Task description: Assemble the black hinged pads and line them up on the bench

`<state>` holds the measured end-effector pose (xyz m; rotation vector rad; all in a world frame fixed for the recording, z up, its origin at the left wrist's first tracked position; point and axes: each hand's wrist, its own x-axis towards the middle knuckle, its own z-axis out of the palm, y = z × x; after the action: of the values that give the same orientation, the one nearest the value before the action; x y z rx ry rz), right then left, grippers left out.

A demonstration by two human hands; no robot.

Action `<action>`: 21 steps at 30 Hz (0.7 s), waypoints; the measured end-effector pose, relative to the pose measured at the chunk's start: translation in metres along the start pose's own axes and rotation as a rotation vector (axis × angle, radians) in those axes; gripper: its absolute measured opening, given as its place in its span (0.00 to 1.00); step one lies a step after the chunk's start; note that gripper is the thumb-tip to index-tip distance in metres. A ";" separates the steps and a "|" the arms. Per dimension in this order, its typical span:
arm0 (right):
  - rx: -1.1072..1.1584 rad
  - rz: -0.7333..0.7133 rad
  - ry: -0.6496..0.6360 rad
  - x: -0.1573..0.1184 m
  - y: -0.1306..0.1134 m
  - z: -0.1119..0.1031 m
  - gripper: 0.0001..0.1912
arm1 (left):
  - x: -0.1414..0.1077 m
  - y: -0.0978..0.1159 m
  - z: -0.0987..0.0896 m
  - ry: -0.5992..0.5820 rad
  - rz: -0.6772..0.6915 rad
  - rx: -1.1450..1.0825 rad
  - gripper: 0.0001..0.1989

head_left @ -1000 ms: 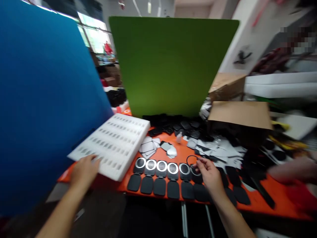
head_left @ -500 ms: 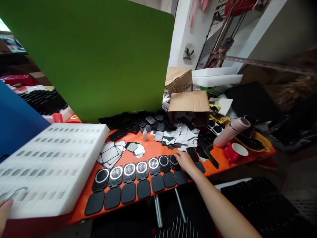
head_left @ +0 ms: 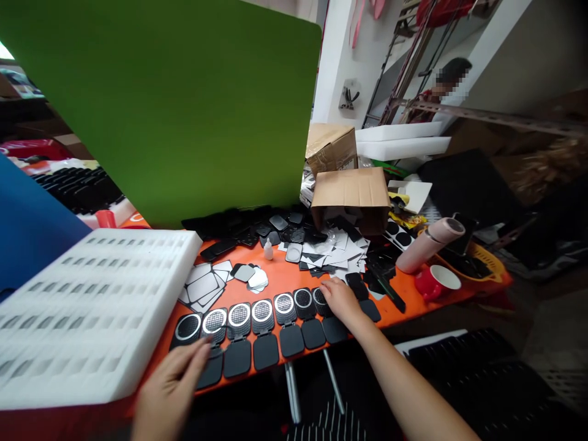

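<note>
Open black hinged compact cases stand in a row along the table's front, their upper halves bearing pale rings over a grid pattern. My left hand (head_left: 171,387), blurred, hovers over the left end of the row, thumb and finger pinched on what looks like a thin round see-through piece (head_left: 223,331). It covers part of the leftmost case (head_left: 187,329). At the row's right end, my right hand (head_left: 343,301) has curled fingers on the upper half of a compact case (head_left: 320,298). That case is partly hidden behind the hand.
A white slotted foam block (head_left: 138,306) lies left. Behind are pale cards (head_left: 202,286), silvery plates (head_left: 257,278), a small bottle (head_left: 268,248) and a cardboard box (head_left: 351,188). A pink flask (head_left: 427,246) and red mug (head_left: 436,282) stand right. A person (head_left: 432,98) is in the background.
My left hand has moved right from the foam block's near left corner to above the left compact cases. My right hand stays nearly in place. The person in the background has shifted right.
</note>
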<state>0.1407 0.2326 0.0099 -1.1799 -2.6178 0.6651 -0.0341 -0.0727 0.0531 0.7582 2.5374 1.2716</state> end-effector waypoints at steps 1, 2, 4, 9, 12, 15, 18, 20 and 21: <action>0.094 -0.011 -0.015 -0.010 -0.007 -0.001 0.16 | -0.004 0.010 0.021 -0.067 0.011 -0.059 0.19; 0.232 -0.019 -0.049 -0.021 -0.014 -0.001 0.17 | -0.008 0.019 0.042 -0.145 0.007 -0.111 0.18; 0.630 -0.005 -0.193 -0.048 -0.032 0.005 0.20 | -0.015 0.032 0.078 -0.273 -0.007 -0.223 0.17; 0.966 0.065 -0.162 -0.092 -0.046 0.021 0.18 | -0.026 0.050 0.124 -0.497 0.033 -0.386 0.15; 0.725 0.052 0.035 -0.077 -0.017 0.006 0.16 | -0.024 0.052 0.118 -0.501 0.119 -0.316 0.13; 0.343 0.096 0.210 -0.040 0.024 -0.018 0.18 | -0.012 0.042 0.093 -0.383 0.207 -0.198 0.13; 0.098 0.093 0.155 -0.006 0.050 -0.029 0.18 | 0.004 0.019 0.056 -0.172 0.174 -0.062 0.14; 0.043 0.077 0.104 0.007 0.055 -0.027 0.16 | 0.011 0.001 0.029 -0.032 0.077 0.029 0.15; 0.011 0.075 0.083 0.011 0.056 -0.024 0.16 | 0.013 -0.008 0.017 0.018 0.027 0.069 0.16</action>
<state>0.1789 0.2812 0.0044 -1.2798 -2.5095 0.6290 -0.0414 -0.0582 0.0370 0.8014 2.6060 1.2106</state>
